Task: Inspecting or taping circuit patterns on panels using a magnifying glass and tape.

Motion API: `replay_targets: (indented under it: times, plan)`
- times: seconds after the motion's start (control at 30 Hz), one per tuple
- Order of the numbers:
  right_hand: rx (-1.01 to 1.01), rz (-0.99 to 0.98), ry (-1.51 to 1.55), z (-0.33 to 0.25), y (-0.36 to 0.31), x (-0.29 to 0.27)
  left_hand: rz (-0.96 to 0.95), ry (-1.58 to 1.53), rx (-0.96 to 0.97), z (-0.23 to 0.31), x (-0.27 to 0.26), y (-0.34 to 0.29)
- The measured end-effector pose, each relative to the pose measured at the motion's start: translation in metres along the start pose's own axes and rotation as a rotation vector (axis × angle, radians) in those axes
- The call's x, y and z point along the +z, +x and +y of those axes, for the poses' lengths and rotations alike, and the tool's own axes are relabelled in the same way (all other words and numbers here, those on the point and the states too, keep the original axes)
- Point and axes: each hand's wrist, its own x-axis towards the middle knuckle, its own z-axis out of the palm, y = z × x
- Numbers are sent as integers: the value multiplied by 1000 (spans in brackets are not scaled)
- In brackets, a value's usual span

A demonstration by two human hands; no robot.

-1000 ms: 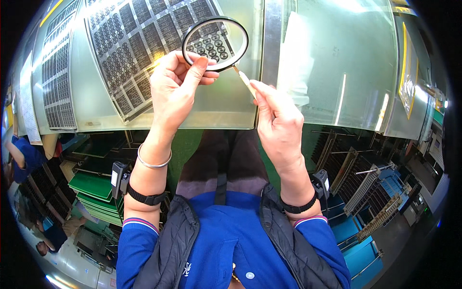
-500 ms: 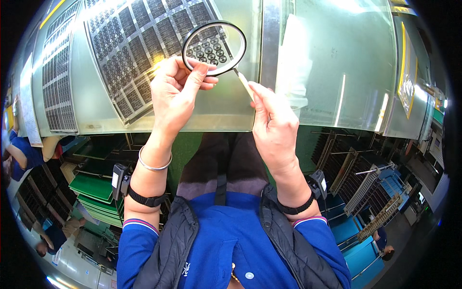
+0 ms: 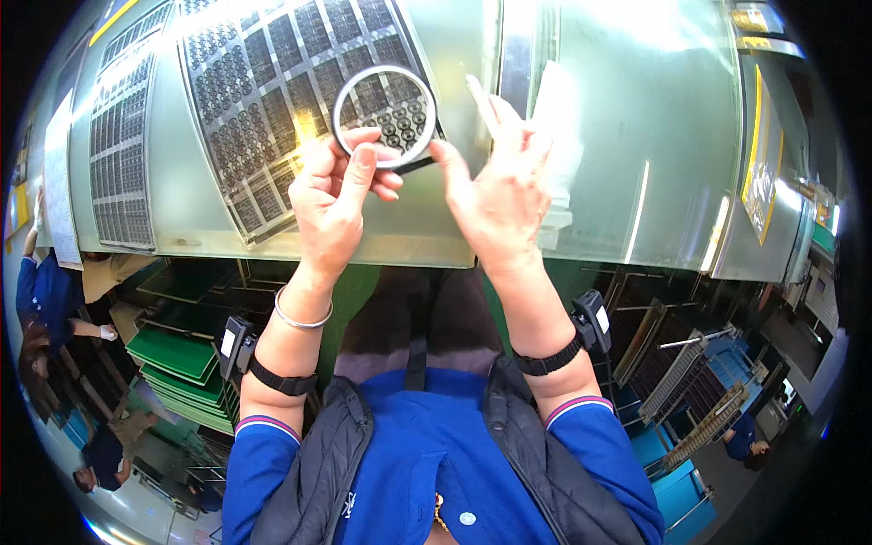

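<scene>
My left hand (image 3: 331,200) pinches the lower rim of a thin tape roll (image 3: 337,118), a narrow black band round a white ring. Through the ring's open middle, round dark patterns show on a film sheet (image 3: 309,95) on the glass-like tabletop (image 3: 409,222). My right hand (image 3: 500,191) has a slim white stick-like tool (image 3: 481,103) among its fingers, pointing up and away. Its thumb is stretched toward the roll's lower right, beside a short black strip there. Whether the thumb touches that strip, I cannot tell.
Another patterned film (image 3: 123,154) lies to the left. A bright white sheet (image 3: 556,136) is right of the table's dark seam. Below the edge stand green boards (image 3: 177,350) at left and racks (image 3: 677,372) at right. Co-workers (image 3: 50,291) are at far left.
The roll has tilted to face me more squarely and moved slightly down and left. My right hand has opened its thumb toward it, and the white tool now points upward, away from the roll.
</scene>
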Motion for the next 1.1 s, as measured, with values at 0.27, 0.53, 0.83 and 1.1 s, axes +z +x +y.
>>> replay_targets:
  times: [0.27,0.53,0.83,1.1]
  plan:
    - [-9,148,127,54,105,-11,43,257,26,32,-19,-21]
    - [-362,288,-279,61,140,-10,-220,1014,569,92,-19,-13]
    - [-159,-965,813,-35,39,-36,96,808,601,93,-31,-21]
    - [-188,-754,1273,-25,21,-14,402,50,-67,69,-36,-48]
